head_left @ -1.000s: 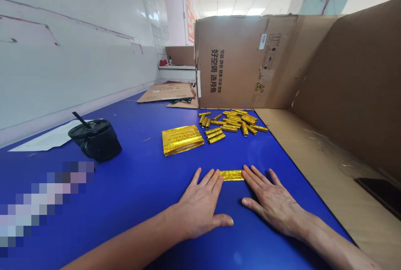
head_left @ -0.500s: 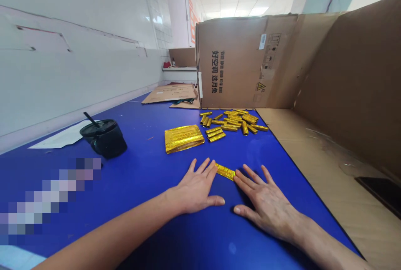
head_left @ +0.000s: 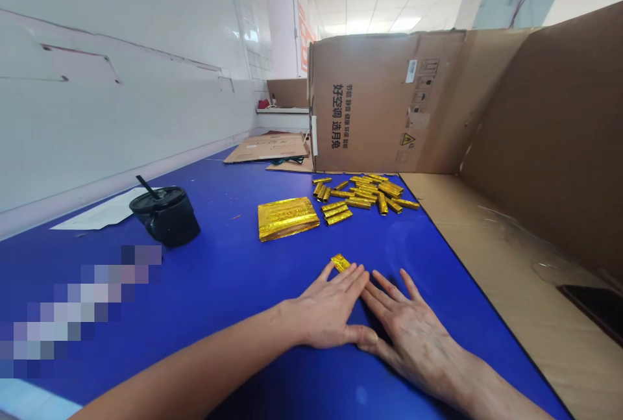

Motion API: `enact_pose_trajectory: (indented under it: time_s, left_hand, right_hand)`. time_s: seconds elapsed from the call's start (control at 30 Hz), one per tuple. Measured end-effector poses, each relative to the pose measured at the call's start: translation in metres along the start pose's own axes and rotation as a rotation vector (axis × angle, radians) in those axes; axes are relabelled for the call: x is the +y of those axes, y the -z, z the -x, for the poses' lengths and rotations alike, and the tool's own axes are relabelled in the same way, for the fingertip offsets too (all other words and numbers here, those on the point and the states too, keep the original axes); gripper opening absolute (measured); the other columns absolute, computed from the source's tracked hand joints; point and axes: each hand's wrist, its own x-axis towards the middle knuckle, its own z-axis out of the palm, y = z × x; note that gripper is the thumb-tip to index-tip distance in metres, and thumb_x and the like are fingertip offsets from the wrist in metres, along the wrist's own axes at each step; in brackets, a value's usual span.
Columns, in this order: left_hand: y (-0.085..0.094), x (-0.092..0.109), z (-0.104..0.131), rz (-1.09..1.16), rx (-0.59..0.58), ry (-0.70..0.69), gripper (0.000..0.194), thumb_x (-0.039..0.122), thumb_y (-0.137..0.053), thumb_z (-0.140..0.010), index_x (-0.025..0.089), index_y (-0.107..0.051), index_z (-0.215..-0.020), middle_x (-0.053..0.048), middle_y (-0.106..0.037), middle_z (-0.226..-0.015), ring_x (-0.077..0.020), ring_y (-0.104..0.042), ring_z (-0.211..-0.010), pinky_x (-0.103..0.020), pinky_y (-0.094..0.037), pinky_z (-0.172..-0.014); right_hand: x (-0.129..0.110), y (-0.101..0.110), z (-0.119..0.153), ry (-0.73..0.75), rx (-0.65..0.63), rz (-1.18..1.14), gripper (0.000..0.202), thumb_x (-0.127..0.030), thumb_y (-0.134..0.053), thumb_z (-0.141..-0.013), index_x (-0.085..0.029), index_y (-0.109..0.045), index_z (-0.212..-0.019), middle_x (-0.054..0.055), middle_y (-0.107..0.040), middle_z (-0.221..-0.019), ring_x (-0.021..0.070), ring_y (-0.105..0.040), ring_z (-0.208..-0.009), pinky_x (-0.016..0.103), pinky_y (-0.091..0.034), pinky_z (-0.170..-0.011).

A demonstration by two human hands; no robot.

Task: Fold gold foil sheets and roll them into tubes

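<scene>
A gold foil strip lies on the blue table in front of me, its right part hidden under my fingers. My left hand is flat over it with the fingers spread. Close on its right, my right hand rests palm down, fingers apart, its index fingertip touching the left hand's fingertips. The thumbs meet too. Beyond the hands sit a flat stack of gold foil sheets and, to its right, several narrow folded gold pieces in a loose pile.
A black lidded mug with a stick stands at the left on white paper. Large cardboard walls rise behind and at the right. Flat cardboard lies at the back, and a dark flat object at the far right.
My left hand has slid right along the strip and now covers more of it, meeting my right hand. The right hand has barely moved. The view has shifted slightly.
</scene>
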Motion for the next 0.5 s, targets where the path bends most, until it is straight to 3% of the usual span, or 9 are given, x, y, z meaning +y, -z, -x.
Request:
enact_pose_trajectory:
  time_s: [0.27, 0.5]
  left_hand:
    - [0.000, -0.030, 0.010, -0.118, 0.085, 0.159, 0.074, 0.065, -0.026, -0.077, 0.019, -0.017, -0.134, -0.009, -0.018, -0.139, -0.0253, -0.013, -0.127, -0.052, -0.008, -0.099]
    - [-0.009, -0.007, 0.019, -0.183, 0.183, 0.141, 0.078, 0.068, -0.023, -0.075, 0.010, -0.039, -0.124, -0.014, -0.041, -0.127, -0.0239, -0.030, -0.122, -0.043, -0.011, -0.103]
  right_hand:
    - [0.010, 0.008, -0.005, -0.043, -0.003, -0.015, 0.052, -0.052, -0.032, -0.083, -0.021, -0.040, -0.125, 0.005, -0.043, -0.128, 0.0300, -0.030, -0.121, 0.063, -0.013, -0.095]
    - [0.033, 0.001, -0.012, -0.116, 0.049, 0.072, 0.044, -0.045, -0.037, -0.084, -0.023, -0.046, -0.120, 0.004, -0.045, -0.127, 0.0291, -0.028, -0.122, 0.064, -0.014, -0.094]
